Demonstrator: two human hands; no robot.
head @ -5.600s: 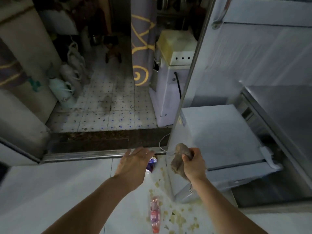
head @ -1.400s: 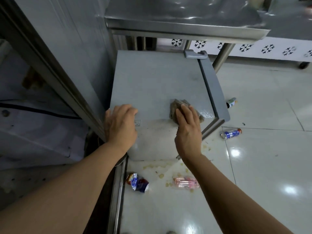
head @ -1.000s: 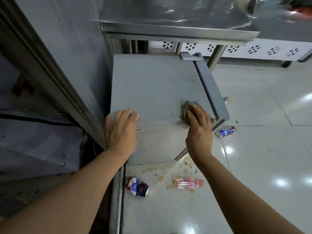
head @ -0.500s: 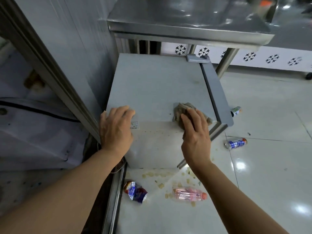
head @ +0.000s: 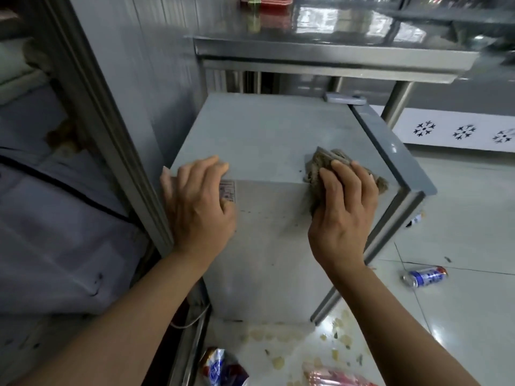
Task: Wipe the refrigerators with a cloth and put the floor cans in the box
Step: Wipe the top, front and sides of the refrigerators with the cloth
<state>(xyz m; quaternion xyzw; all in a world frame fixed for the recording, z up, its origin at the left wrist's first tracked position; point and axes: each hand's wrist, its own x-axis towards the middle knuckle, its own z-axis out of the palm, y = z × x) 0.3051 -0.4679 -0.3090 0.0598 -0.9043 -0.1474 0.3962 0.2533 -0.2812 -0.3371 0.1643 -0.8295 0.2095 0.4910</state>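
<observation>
A small grey refrigerator [head: 259, 135] stands on the floor under a steel table. My right hand [head: 344, 213] presses a crumpled brown cloth [head: 320, 162] onto the near right edge of the fridge top, fingers lying over the cloth. My left hand [head: 198, 204] rests flat on the near left corner, fingers spread. A blue and white can [head: 425, 276] lies on the tiles to the right. A crushed blue can [head: 220, 367] and a pink bottle [head: 334, 378] lie on the floor below the fridge.
A stainless steel table [head: 320, 54] overhangs the fridge. A tall steel panel with a metal frame [head: 111, 129] stands close on the left. Yellowish scraps [head: 278, 337] litter the glossy white tiles. Part of another can [head: 416, 218] peeks out beside the fridge door.
The camera has moved closer and lower toward the fridge. My right hand has slid the cloth slightly toward the near edge. My left hand stays on the near left corner.
</observation>
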